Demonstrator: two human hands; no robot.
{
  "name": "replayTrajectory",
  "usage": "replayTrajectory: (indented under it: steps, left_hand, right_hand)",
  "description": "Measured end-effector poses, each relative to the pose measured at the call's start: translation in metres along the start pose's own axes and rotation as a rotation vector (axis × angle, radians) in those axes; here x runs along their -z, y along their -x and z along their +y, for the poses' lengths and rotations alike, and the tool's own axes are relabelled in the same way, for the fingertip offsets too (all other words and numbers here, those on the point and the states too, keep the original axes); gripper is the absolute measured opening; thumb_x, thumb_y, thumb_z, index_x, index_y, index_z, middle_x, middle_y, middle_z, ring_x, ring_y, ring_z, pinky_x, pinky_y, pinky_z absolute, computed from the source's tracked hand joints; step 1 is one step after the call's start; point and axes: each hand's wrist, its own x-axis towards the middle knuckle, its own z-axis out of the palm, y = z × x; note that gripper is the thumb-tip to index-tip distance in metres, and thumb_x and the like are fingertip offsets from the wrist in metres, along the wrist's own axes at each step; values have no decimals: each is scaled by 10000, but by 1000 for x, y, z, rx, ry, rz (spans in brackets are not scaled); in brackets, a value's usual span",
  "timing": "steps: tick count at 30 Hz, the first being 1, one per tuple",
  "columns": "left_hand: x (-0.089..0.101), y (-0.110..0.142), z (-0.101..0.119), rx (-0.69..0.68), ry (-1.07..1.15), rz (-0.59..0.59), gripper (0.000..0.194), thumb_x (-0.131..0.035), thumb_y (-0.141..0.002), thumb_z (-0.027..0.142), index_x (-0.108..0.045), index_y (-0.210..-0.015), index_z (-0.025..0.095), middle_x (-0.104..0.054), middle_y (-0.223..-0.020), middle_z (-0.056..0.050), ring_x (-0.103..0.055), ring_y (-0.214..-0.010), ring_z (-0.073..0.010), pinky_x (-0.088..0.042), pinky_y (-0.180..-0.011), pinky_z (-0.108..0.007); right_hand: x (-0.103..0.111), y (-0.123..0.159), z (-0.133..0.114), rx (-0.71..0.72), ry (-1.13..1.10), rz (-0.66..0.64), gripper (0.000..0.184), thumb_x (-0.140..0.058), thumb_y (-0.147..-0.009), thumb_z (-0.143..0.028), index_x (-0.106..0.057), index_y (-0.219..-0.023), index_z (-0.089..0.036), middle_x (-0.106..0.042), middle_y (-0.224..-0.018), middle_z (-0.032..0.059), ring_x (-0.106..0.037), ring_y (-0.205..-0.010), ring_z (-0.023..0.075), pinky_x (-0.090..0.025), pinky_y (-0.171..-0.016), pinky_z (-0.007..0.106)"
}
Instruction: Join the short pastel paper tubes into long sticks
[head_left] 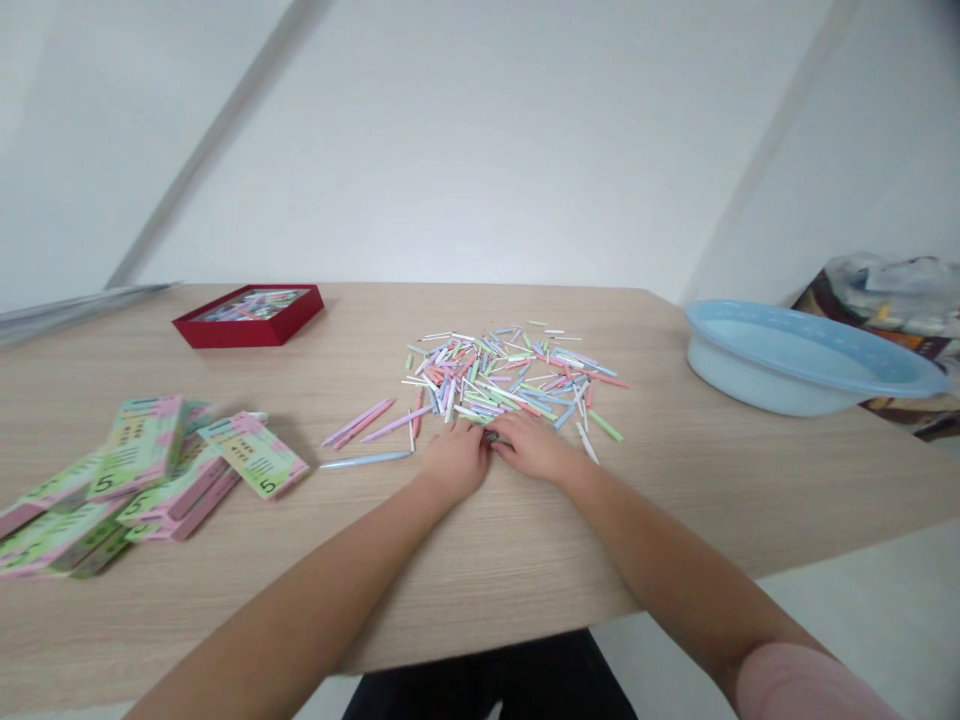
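Observation:
A loose heap of pastel pen parts, barrels, caps and thin white refills among them, is spread over the table in front of me. At its near edge my left hand and my right hand meet, fingers curled and closed. Something small and dark greenish shows between the fingertips; the fingers hide most of it, so its kind is unclear. Left of my hands lie several whole-looking pens, including a light blue pen and a purple pen. A white pen piece lies to the right of my right hand.
Green and pink boxes marked 5 are stacked on the left of the wooden table. Behind them stands a red box of pens. A light blue basin sits at the right edge, with bags beyond it.

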Motion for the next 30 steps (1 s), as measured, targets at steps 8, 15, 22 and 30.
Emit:
replayTrajectory:
  steps: [8,15,22,30]
  left_hand:
    - [-5,-7,-2,-17,-3,-21,251,-479,-1034,307,-631,-1178,169,-695,-1203,-150,-662,-1152,-282,-503,-999,-413]
    - [0,-6,-2,-57,29,-41,188,-455,-1012,303,-582,-1079,182,-717,-1107,-156,-688,-1032,-299,-514,-908,-429]
    - [2,-4,-3,-86,79,-79,161,-491,-979,311,-559,-1078,204,-713,-1126,-143,-678,-1079,-299,-504,-921,-425]
    - [2,-2,-9,-81,221,-132,196,-465,-967,316,-566,-1099,212,-689,-1108,-141,-639,-1063,-318,-493,-903,-472]
  right_hand:
    - [-1,1,9,-61,-86,101,353,-618,-936,-165,-648,-1285,-211,-716,-1295,115,-642,-1243,257,-477,-1107,440]
    - [10,-9,11,-304,-400,392,346,-541,-1033,-335,-579,-1369,-261,-674,-1392,119,-646,-1307,239,-540,-1088,447]
    - [22,-112,30,-427,-119,151,519,-549,-1020,-402,-488,-1503,-221,-587,-1531,142,-569,-1411,257,-442,-1183,442]
    - [27,-228,158,-735,91,69,707,-461,-1045,-466,-351,-1620,-71,-399,-1638,279,-372,-1529,384,-260,-1251,523]
